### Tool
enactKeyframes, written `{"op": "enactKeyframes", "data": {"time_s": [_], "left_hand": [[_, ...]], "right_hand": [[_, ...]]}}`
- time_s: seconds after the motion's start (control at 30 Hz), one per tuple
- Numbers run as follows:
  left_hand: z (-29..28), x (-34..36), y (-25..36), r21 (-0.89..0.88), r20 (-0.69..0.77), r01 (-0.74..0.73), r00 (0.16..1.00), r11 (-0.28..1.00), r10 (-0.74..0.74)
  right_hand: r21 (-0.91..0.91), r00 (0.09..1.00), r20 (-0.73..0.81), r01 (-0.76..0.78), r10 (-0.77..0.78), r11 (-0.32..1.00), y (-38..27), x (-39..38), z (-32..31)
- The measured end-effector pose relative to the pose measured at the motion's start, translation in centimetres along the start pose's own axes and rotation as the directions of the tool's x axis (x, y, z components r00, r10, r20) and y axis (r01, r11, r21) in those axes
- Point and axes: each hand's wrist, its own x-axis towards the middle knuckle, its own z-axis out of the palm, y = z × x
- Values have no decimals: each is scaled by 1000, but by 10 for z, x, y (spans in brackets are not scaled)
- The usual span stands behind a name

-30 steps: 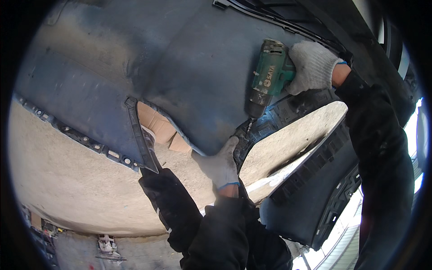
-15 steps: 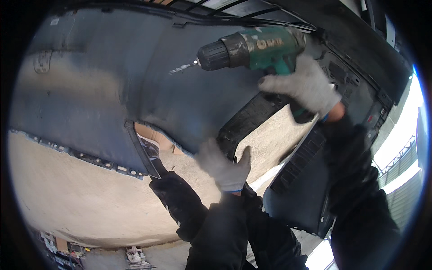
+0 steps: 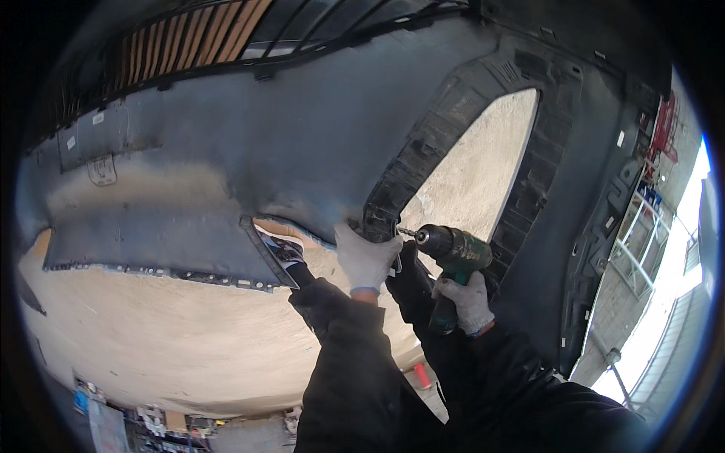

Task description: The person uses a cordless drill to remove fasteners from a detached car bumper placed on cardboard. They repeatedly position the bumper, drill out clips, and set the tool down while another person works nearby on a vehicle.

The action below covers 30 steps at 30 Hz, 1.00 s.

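Note:
A large dark plastic car bumper (image 3: 302, 128) lies across the view, inner side up. My gloved left hand (image 3: 364, 258) grips its edge at the lower end of the black ribbed trim strip (image 3: 423, 151), the thumb on the right; its fingertips are partly hidden behind the edge. In my gloved right hand (image 3: 467, 300) is a green and black cordless drill (image 3: 462, 253), held by its handle. The drill bit (image 3: 408, 232) points left at the trim's end, just beside my left thumb. Whether the tip touches the plastic I cannot tell.
Pale floor (image 3: 189, 340) shows below the bumper and through its pointed opening. My shoe (image 3: 283, 248) stands in a notch of the lower edge. A black slatted grille (image 3: 196, 34) runs along the far side. A metal frame (image 3: 638, 241) is at right; assorted items lie at lower left.
My right hand has brought the drill down from the upper middle, close to my left hand. My left hand has gone from spread fingers to gripping the bumper's edge. The view has shifted.

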Motion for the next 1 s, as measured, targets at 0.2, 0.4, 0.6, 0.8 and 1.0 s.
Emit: {"op": "enactKeyframes", "data": {"time_s": [0.2,0.4,0.6,0.8,1.0], "left_hand": [[-2,4,-4,50,80,-46,996,998,42],[2,2,-5,83,58,-35,998,996,31],[-16,11,-12,-292,261,-6,962,956,85],[-48,-15,-58,-401,-36,-235,970,885,241],[2,-69,-96,-803,494,504,862,319,-118]], "right_hand": [[32,989,-8,-145,146,989,46,-11,-11],[397,953,55,-293,297,870,67,-19,2],[643,908,155,-391,389,658,85,-32,6],[630,829,278,-538,485,560,106,-37,6],[640,792,353,-592,497,489,128,-47,9]]}}
